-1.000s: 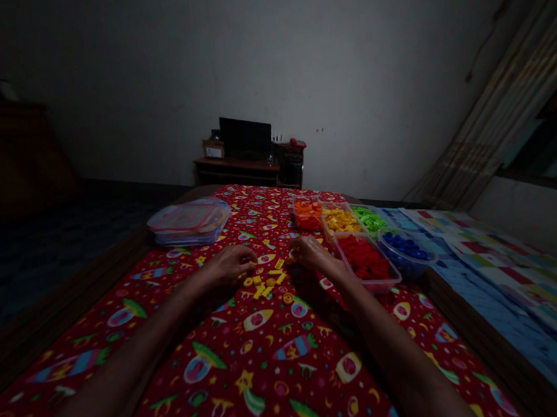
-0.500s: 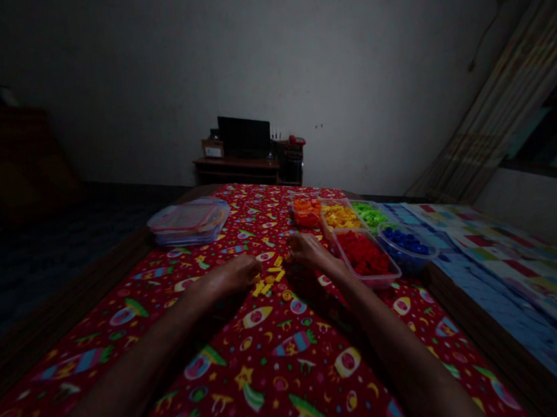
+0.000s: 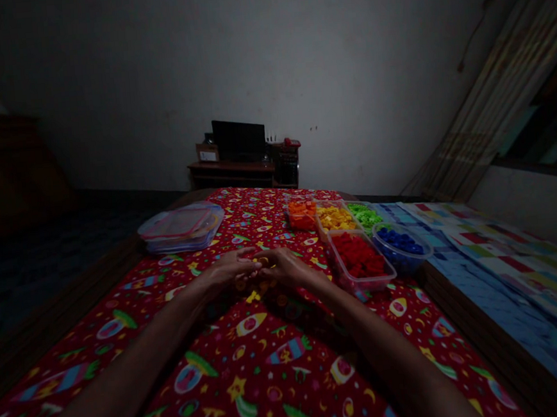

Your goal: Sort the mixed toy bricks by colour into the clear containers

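My left hand (image 3: 232, 268) and my right hand (image 3: 284, 266) meet at the fingertips, low over the red patterned cloth. The right fingers curl round in a pinch, with a small yellow toy piece (image 3: 263, 261) showing between them. On the left, the index finger reaches forward while the thumb and other fingers press in close to the right fingertips; what they hold is too dark and small to make out. Just under both hands lie several small yellow toy pieces (image 3: 253, 296), partly hidden by the fingers and their shadow.
Right of my hands stand clear tubs of red pieces (image 3: 359, 257), yellow pieces (image 3: 336, 218), orange pieces (image 3: 302, 214), green pieces (image 3: 364, 216) and blue pieces (image 3: 399, 241). Stacked lids (image 3: 181, 228) lie at the left. A monitor (image 3: 239, 139) stands by the far wall.
My hands were apart on either side of the yellow pieces. Both have come together above them, the right moving left and slightly down, and the left fingers have loosened from a fist.
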`<control>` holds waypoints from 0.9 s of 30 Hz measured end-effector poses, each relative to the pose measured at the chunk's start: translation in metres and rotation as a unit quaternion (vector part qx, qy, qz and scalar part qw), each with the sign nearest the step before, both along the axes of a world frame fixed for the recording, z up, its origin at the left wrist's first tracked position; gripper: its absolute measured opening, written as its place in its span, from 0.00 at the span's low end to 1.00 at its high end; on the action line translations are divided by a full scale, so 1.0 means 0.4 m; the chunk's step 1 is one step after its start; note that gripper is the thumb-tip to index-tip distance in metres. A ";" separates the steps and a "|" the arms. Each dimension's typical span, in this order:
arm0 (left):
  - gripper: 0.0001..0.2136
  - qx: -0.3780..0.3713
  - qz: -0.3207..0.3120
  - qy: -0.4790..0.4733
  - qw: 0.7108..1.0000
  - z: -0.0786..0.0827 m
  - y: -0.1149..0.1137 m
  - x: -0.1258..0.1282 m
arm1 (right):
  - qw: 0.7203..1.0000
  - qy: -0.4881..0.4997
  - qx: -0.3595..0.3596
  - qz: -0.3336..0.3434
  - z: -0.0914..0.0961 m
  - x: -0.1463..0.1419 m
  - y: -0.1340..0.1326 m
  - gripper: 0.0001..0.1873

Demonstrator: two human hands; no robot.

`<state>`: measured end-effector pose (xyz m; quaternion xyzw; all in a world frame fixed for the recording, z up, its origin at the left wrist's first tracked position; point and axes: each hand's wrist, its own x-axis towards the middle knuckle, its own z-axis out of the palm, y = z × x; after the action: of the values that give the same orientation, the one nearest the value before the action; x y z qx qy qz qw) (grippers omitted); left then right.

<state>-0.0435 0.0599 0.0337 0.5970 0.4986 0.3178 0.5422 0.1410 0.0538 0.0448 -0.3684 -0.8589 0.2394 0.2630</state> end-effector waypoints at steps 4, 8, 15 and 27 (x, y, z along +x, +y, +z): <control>0.40 0.011 -0.020 0.043 0.999 -0.010 0.008 0.010 | 0.998 -0.028 0.050 0.010 0.010 0.001 -0.019 0.13; 0.35 0.124 -0.019 0.155 0.980 -0.016 0.015 0.015 | 0.996 -0.053 0.075 -0.009 0.022 0.028 -0.007 0.09; 0.24 0.259 -0.014 0.340 0.904 0.038 0.018 -0.037 | 0.952 -0.068 0.134 -0.268 0.116 0.236 0.104 0.11; 0.23 0.171 -0.148 0.495 0.839 0.048 -0.009 -0.068 | 0.897 -0.191 0.154 -0.368 0.181 0.375 0.207 0.14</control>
<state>-0.0708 0.0564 0.0527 0.8247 0.5438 -0.0239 0.1536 0.2909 0.1364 0.1173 -0.6518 -0.7220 -0.0849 0.2162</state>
